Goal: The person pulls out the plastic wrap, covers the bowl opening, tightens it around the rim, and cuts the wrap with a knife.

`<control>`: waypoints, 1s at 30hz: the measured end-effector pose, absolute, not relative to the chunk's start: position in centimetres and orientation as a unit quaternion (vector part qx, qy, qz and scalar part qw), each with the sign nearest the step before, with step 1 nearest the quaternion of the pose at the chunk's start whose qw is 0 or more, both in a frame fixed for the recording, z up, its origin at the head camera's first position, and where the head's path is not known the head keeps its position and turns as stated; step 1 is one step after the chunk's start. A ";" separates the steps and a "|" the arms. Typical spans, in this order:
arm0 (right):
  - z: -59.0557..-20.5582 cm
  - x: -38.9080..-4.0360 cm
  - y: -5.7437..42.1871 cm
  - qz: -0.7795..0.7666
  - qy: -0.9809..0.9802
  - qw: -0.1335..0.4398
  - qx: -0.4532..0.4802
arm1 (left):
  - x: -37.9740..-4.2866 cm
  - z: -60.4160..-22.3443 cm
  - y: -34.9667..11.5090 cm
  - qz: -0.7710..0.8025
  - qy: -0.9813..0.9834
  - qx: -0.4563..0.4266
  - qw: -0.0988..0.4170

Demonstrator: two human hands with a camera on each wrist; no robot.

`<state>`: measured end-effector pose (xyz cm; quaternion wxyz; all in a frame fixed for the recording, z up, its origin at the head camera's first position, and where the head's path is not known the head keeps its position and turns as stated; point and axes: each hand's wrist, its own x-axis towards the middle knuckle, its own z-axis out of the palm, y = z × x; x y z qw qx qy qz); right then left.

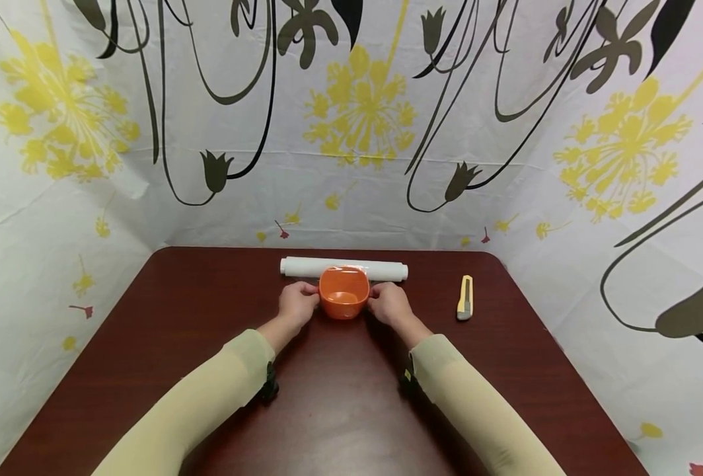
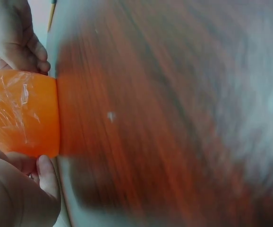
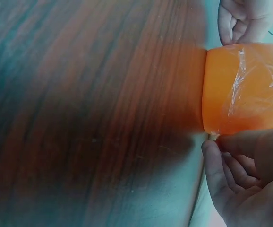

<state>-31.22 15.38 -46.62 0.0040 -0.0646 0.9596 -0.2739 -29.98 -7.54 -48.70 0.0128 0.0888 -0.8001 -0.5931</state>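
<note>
An orange bowl [image 1: 343, 304] is held between the two hands near the far side of the table. Clear plastic film, wrinkled and shiny, clings to the bowl's outer wall in the left wrist view [image 2: 25, 111] and the right wrist view. My left hand [image 1: 297, 305] pinches the bowl's left side with thumb and fingers. On the opposite side, my right hand [image 1: 390, 304] pinches a small piece sticking out at the bowl's edge, mostly covered by the fingertips. Just behind the bowl lies a white roll [image 1: 305, 266], its middle partly hidden by the bowl.
A yellow box cutter [image 1: 465, 297] lies on the dark wooden table [image 1: 209, 304] to the right of the hands. Patterned white cloth [image 1: 351, 198] hangs behind the table and along both sides.
</note>
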 end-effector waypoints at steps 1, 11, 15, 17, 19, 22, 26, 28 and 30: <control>-46.6 -31.2 15.4 -0.275 0.959 0.005 -0.064 | -29.9 -48.8 -7.5 -0.607 -0.789 0.094 0.013; -46.9 -31.1 15.5 -0.300 0.952 0.028 -0.051 | -28.0 -49.2 -6.3 -0.657 -0.743 0.125 0.028; -46.8 -31.0 15.6 -0.311 0.948 0.039 -0.050 | -27.0 -49.1 -5.7 -0.667 -0.735 0.118 0.024; -46.7 -30.9 15.6 -0.316 0.946 0.043 -0.050 | -26.5 -49.1 -5.1 -0.682 -0.723 0.113 0.019; -46.7 -30.9 15.7 -0.320 0.945 0.044 -0.052 | -26.0 -49.1 -4.6 -0.690 -0.716 0.106 0.018; -46.8 -30.9 15.8 -0.330 0.941 0.045 -0.053 | -25.5 -49.2 -3.6 -0.688 -0.719 0.096 0.021; -46.9 -30.6 15.9 -0.353 0.932 0.050 -0.056 | -25.3 -49.6 -2.6 -0.672 -0.735 0.089 0.033; -46.9 -30.5 15.9 -0.373 0.924 0.058 -0.057 | -25.2 -49.8 -2.2 -0.664 -0.741 0.090 0.041; -46.9 -30.4 15.9 -0.392 0.916 0.064 -0.058 | -25.2 -49.9 -1.6 -0.654 -0.748 0.095 0.052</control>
